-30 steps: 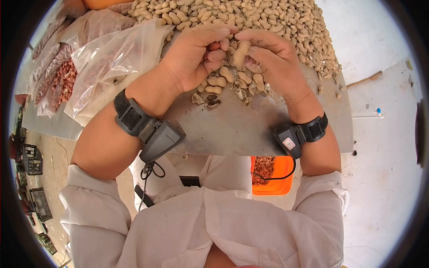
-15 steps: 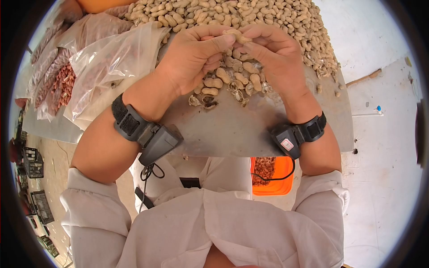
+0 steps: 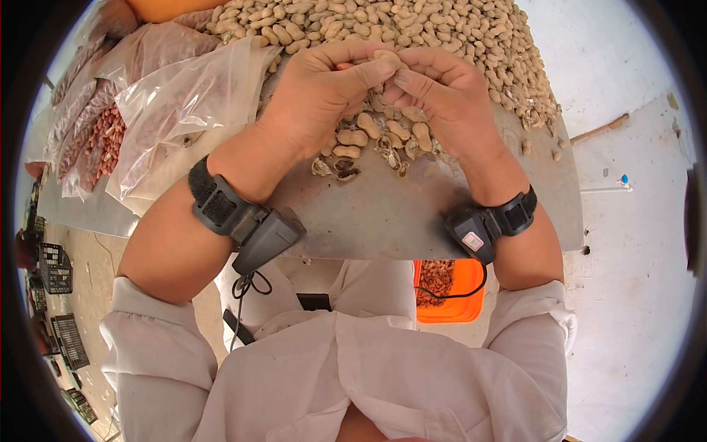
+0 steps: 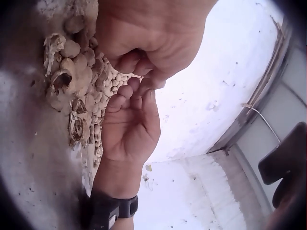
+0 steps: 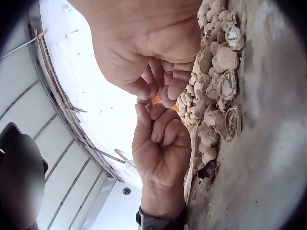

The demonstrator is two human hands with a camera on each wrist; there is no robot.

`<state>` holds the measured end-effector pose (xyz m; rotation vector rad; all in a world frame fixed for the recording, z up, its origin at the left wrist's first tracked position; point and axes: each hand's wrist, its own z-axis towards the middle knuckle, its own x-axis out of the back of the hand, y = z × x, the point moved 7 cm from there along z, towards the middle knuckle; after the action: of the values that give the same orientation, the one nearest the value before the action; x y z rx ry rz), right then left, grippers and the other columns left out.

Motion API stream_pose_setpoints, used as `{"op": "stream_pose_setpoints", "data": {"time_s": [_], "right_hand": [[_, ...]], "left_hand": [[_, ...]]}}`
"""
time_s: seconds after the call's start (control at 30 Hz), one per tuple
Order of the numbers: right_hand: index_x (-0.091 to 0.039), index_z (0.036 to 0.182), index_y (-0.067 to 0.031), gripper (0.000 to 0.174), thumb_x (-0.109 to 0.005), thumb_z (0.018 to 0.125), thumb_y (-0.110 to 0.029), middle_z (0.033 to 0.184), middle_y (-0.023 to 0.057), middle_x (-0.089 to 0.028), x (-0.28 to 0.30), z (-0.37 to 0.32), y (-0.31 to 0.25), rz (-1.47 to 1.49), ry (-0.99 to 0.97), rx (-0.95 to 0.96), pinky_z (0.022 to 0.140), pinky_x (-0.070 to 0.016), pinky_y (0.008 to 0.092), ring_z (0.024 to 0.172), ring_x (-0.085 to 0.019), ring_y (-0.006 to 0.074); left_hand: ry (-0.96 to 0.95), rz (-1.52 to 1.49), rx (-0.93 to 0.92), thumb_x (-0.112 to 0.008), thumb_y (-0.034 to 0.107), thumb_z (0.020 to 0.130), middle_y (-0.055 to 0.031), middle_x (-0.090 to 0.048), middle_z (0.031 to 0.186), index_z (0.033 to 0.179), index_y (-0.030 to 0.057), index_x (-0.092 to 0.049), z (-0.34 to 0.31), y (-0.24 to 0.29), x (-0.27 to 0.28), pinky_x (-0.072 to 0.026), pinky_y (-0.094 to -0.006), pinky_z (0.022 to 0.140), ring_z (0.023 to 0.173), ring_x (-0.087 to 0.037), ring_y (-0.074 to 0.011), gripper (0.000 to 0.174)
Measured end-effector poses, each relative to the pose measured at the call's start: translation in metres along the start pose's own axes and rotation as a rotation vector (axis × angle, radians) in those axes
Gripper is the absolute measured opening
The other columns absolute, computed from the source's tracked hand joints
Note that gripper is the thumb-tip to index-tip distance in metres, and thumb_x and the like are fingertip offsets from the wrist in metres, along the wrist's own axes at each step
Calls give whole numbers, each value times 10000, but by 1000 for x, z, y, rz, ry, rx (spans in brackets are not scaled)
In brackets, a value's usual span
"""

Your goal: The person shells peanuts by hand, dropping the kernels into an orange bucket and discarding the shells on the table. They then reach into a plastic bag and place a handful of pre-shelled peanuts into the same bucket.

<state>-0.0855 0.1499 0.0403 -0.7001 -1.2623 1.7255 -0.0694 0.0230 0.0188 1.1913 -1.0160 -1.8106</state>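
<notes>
An unshelled peanut (image 3: 388,58), mostly covered by fingertips, is held between the two hands above the metal tabletop (image 3: 346,214). My left hand (image 3: 320,92) pinches one end with thumb and forefinger. From the other side, my right hand (image 3: 458,99) pinches it too, its thumb close to the left thumb. Both wrist views show the fingertips meeting, with the peanut hidden behind them. Just below the hands lie several loose peanuts (image 3: 352,138) and broken empty shells (image 3: 390,155).
A big heap of unshelled peanuts (image 3: 471,44) covers the table's far side. Clear plastic bags (image 3: 195,99) with red kernels (image 3: 107,140) lie at left. Below the table edge, an orange tub (image 3: 471,298) holds reddish bits. Black crates (image 3: 70,339) stand on the floor at left.
A second ago the right hand alone held the peanut, with the left fingers beside it. Then the left thumb and forefinger took its other end. Now the fingertips have closed together, covering more of it.
</notes>
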Motion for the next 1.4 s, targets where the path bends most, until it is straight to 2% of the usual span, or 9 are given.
{"op": "stream_pose_setpoints", "data": {"time_s": [0.23, 0.43, 0.53, 0.67, 0.93, 1.07, 1.23, 1.37, 1.4], "right_hand": [[-601, 1026, 31, 233, -626, 842, -108, 837, 59, -642, -4, -2, 1, 24, 19, -20, 618, -484, 212, 695, -597, 93], [-602, 1024, 34, 234, -633, 831, -94, 833, 52, -637, -6, -1, 2, -24, 41, 0, 628, -481, 211, 703, -586, 84], [-601, 1034, 35, 245, -636, 827, -91, 849, 51, -637, -6, -2, 1, -24, 52, 15, 647, -485, 212, 723, -587, 83], [-596, 1061, 32, 261, -623, 831, -87, 870, 48, -639, -6, -1, 1, -103, 36, 11, 657, -493, 218, 743, -592, 87], [-603, 1069, 13, 272, -580, 837, -125, 790, 70, -642, -12, -4, -6, -365, 5, 74, 580, -485, 233, 627, -608, 105], [-607, 1062, 10, 283, -576, 832, -153, 742, 89, -634, -12, -6, -5, -458, 13, 64, 560, -477, 245, 612, -613, 117], [-615, 1030, 0, 270, -567, 824, -168, 704, 131, -608, -13, -6, -11, -568, 91, 109, 570, -464, 287, 590, -590, 181], [-624, 988, -4, 245, -563, 814, -165, 683, 156, -582, -14, -6, -13, -623, 109, 130, 578, -450, 313, 586, -558, 230], [-627, 971, -1, 236, -566, 814, -167, 670, 145, -581, -13, -5, -13, -631, 116, 136, 564, -446, 307, 572, -553, 213]], "left_hand": [[45, 115, -94, -602, 124, 865, 8, -605, 798, 1073, 1, -604, 0, 2, 4, -338, -167, 489, 556, -411, -25, 242], [64, 76, -116, -593, 136, 873, -14, -636, 875, 1066, 2, -606, -3, 4, -4, -338, -161, 497, 573, -415, -16, 235], [80, 106, -54, -595, 140, 871, -10, -638, 872, 1066, 4, -607, -3, 2, 0, -340, -160, 503, 578, -418, -17, 237], [92, 157, -94, -595, 147, 872, 3, -627, 841, 1058, 12, -611, -4, 5, 2, -335, -159, 499, 572, -409, -15, 231], [-2, 257, -226, -567, 189, 894, 59, -497, 683, 977, 23, -606, -6, 13, -9, -288, -159, 478, 550, -362, -2, 189], [-9, 301, -227, -552, 212, 905, 55, -505, 693, 950, 28, -589, -4, 10, -8, -284, -162, 470, 548, -358, -1, 193], [66, 272, -197, -546, 222, 908, 50, -513, 710, 935, 30, -577, -3, 12, -11, -300, -156, 477, 559, -379, 1, 196], [93, 339, -253, -548, 206, 906, 52, -515, 715, 930, 33, -580, 1, 8, -4, -308, -152, 486, 567, -388, 2, 178], [89, 343, -268, -549, 201, 905, 53, -513, 714, 928, 33, -580, 2, 8, -4, -307, -154, 486, 567, -385, 2, 172]]}}
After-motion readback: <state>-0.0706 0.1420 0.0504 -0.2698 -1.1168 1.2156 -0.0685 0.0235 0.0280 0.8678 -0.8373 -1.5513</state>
